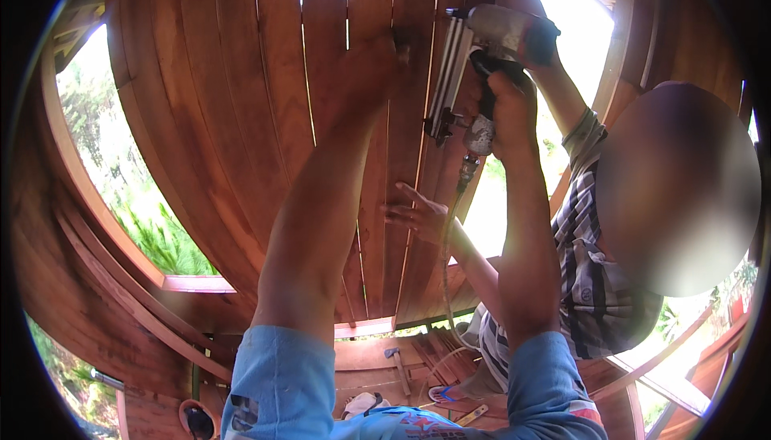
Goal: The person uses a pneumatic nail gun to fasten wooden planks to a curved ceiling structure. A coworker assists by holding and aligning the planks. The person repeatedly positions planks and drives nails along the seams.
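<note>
My right hand [512, 111] is wrapped around the black grip of a nail gun [499, 26], raised high against a wall of wooden planks [241, 103]. The gun's long magazine [450, 79] lies close along the boards. An air hose [446, 267] hangs down from the fitting under its grip. To the left, my left hand [373, 63] reaches up to the planks, dark and blurred, so its fingers do not show clearly. A co-worker's hand [422, 213], fingers spread, is at the boards below the gun. That person's other arm [558, 87] stretches up behind the gun.
The co-worker in a striped shirt [582, 295] stands close at my right. Bright window openings flank the planks, one [136, 175] at the left. Below are a hammer [397, 368], loose boards [442, 356], a yellow-edged strip [472, 416] and a blue-strapped sandal [446, 394].
</note>
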The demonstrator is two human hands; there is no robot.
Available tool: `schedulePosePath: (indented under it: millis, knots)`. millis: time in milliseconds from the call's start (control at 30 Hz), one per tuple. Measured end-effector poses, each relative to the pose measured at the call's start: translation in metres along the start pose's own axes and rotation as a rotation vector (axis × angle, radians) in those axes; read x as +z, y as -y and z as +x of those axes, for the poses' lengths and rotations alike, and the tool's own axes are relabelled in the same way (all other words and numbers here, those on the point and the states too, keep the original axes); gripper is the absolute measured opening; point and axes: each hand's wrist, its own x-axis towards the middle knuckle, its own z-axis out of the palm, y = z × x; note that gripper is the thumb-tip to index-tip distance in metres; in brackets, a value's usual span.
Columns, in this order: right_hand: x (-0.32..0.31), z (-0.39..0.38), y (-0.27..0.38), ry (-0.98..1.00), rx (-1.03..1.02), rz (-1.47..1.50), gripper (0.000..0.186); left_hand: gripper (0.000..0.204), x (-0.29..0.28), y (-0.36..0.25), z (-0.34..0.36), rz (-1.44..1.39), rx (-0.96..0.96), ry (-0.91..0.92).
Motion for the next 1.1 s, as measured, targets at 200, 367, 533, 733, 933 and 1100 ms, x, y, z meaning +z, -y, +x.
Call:
schedulePosePath:
  millis: [200, 367, 533, 733, 933, 1100]
  knots:
    - [0.020, 0.008, -0.004, 0.094, -0.006, -0.201, 0.012, 0.043, -0.004, -0.001, -0.004, -0.053, -0.049, 0.019]
    - [0.028, 0.015, -0.003, 0.085, -0.011, -0.285, 0.012, 0.043, -0.009, -0.007, -0.003, -0.123, -0.037, 0.025]
    - [0.027, 0.014, 0.000, 0.106, -0.035, -0.316, 0.013, 0.044, -0.008, -0.012, -0.004, -0.062, 0.015, -0.026]
    - [0.022, 0.018, 0.003, 0.104, -0.073, -0.319, 0.014, 0.042, 0.001, -0.014, 0.000, -0.040, 0.037, -0.030]
    - [0.016, 0.028, -0.006, 0.085, -0.072, -0.256, 0.019, 0.038, 0.009, -0.014, 0.005, -0.033, 0.025, -0.039]
    - [0.009, 0.038, -0.013, 0.096, -0.070, -0.241, 0.024, 0.038, 0.013, -0.017, 0.008, -0.038, 0.010, -0.015]
